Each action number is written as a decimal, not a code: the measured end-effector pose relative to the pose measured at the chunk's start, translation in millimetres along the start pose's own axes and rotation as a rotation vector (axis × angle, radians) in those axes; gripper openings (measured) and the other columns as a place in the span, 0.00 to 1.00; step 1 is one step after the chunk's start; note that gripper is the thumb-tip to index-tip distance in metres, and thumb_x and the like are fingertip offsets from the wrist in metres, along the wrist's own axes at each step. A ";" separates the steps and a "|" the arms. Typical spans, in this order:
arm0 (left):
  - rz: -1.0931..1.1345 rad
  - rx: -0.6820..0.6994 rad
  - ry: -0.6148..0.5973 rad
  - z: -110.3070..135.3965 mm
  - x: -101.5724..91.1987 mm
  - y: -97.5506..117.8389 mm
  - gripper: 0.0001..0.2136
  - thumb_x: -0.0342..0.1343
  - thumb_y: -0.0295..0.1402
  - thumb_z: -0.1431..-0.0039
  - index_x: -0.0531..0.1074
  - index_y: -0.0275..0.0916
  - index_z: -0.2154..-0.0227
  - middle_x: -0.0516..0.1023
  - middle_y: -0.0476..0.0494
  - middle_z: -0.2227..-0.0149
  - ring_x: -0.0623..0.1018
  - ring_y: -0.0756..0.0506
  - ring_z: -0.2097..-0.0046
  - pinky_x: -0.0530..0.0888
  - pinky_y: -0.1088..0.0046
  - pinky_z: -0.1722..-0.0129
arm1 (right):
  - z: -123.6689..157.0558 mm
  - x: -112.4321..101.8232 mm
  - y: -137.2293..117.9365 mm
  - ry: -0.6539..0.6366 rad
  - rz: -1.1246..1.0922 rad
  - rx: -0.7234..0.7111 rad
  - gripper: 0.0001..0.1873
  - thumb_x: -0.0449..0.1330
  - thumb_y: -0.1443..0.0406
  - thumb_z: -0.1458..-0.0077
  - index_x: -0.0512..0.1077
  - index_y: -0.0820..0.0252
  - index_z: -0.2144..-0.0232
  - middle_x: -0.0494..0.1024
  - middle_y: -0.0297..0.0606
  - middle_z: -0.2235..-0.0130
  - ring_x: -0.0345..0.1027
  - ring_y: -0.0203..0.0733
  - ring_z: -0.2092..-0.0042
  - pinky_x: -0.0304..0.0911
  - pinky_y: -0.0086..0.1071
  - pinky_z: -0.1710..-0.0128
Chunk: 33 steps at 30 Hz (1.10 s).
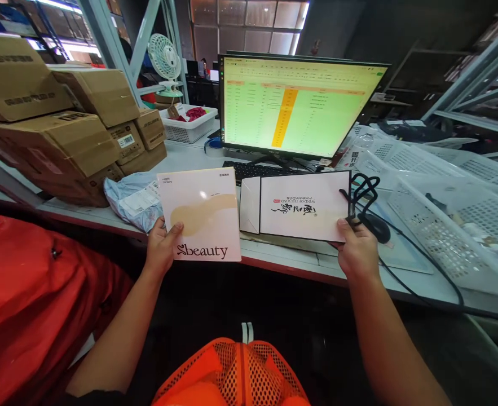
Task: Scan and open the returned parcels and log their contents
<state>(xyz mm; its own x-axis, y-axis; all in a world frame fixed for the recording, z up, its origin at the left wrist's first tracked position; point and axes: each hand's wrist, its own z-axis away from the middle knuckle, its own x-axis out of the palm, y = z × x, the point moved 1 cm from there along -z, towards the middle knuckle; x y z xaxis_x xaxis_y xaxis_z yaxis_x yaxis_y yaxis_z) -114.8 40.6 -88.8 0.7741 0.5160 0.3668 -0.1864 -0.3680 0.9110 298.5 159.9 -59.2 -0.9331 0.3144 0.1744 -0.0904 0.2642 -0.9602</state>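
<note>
Sbeauty package [202,217] pinched at edge in left grip [161,243]; paper bag [308,220] clasped in right grip [359,247].

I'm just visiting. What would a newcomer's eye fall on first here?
Probably the glowing monitor with its orange column, at the back of the desk. Nearer, the left hand holds a flat "Sbeauty" package and the right hand a white paper bag turned sideways. Bright red fabric also stands out at lower left.
</note>
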 end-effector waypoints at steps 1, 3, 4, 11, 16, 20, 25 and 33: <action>0.007 -0.002 -0.008 -0.4 2.6 -1.4 0.26 0.76 0.42 0.54 0.71 0.40 0.56 0.83 0.40 0.54 0.84 0.44 0.56 0.82 0.66 0.50 | 0.4 -9.0 -4.3 0.009 0.035 -0.032 0.28 0.74 0.47 0.62 0.72 0.59 0.68 0.73 0.30 0.70 0.68 0.36 0.68 0.72 0.37 0.62; 0.024 -0.006 -0.018 -2.1 9.2 -5.1 0.25 0.75 0.41 0.54 0.71 0.40 0.57 0.83 0.41 0.55 0.83 0.44 0.56 0.81 0.66 0.49 | 3.6 -30.4 -16.0 0.043 0.119 -0.109 0.27 0.73 0.45 0.59 0.73 0.59 0.68 0.74 0.31 0.70 0.67 0.36 0.69 0.71 0.37 0.63; 0.031 -0.003 -0.020 -3.8 12.8 -7.6 0.25 0.75 0.41 0.54 0.71 0.40 0.57 0.83 0.41 0.56 0.83 0.45 0.56 0.81 0.67 0.49 | 7.4 -42.3 -23.7 0.076 0.168 -0.170 0.26 0.73 0.45 0.57 0.74 0.59 0.68 0.74 0.32 0.70 0.68 0.36 0.69 0.71 0.37 0.64; -0.248 0.072 0.043 -40.1 26.2 -29.7 0.25 0.71 0.40 0.51 0.70 0.39 0.52 0.81 0.37 0.54 0.82 0.39 0.52 0.77 0.55 0.43 | 77.1 -87.5 -75.0 0.104 0.573 -0.820 0.07 0.70 0.61 0.46 0.81 0.54 0.63 0.83 0.37 0.66 0.77 0.44 0.65 0.74 0.40 0.61; -0.832 0.372 0.024 -19.8 46.5 -5.6 0.29 0.71 0.37 0.51 0.70 0.38 0.46 0.71 0.28 0.38 0.67 0.27 0.33 0.60 0.41 0.32 | 110.9 -74.1 -70.7 -0.260 0.541 -0.827 0.24 0.64 0.74 0.42 0.78 0.48 0.46 0.84 0.36 0.52 0.80 0.45 0.53 0.77 0.40 0.53; -0.732 0.393 -0.305 62.8 88.1 21.7 0.13 0.62 0.41 0.38 0.73 0.41 0.54 0.80 0.38 0.52 0.79 0.37 0.47 0.75 0.55 0.44 | 123.7 -57.2 -61.2 -0.271 0.564 -0.797 0.25 0.66 0.74 0.43 0.78 0.49 0.46 0.84 0.36 0.52 0.81 0.44 0.55 0.78 0.37 0.53; -0.308 0.092 -0.717 136.1 129.4 23.7 0.18 0.69 0.45 0.44 0.71 0.43 0.57 0.82 0.45 0.61 0.82 0.44 0.61 0.80 0.68 0.60 | 151.2 -17.4 -48.2 -0.473 0.463 -0.673 0.23 0.64 0.71 0.41 0.75 0.48 0.45 0.83 0.38 0.50 0.80 0.46 0.51 0.77 0.40 0.49; -0.252 0.050 -0.662 137.6 130.6 34.0 0.19 0.68 0.39 0.43 0.68 0.44 0.52 0.81 0.43 0.55 0.83 0.45 0.59 0.80 0.70 0.61 | 163.7 1.9 -37.5 -0.769 0.234 -0.343 0.33 0.69 0.60 0.43 0.64 0.47 0.37 0.72 0.46 0.40 0.70 0.49 0.39 0.72 0.47 0.40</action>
<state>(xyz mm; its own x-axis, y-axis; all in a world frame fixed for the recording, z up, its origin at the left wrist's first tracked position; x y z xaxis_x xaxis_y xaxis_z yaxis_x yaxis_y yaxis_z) 63.3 -11.0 -35.9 0.9981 0.0177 -0.0597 0.0622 -0.3428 0.9373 243.1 1.3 -58.6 -0.9019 -0.2747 -0.3334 0.1273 0.5686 -0.8127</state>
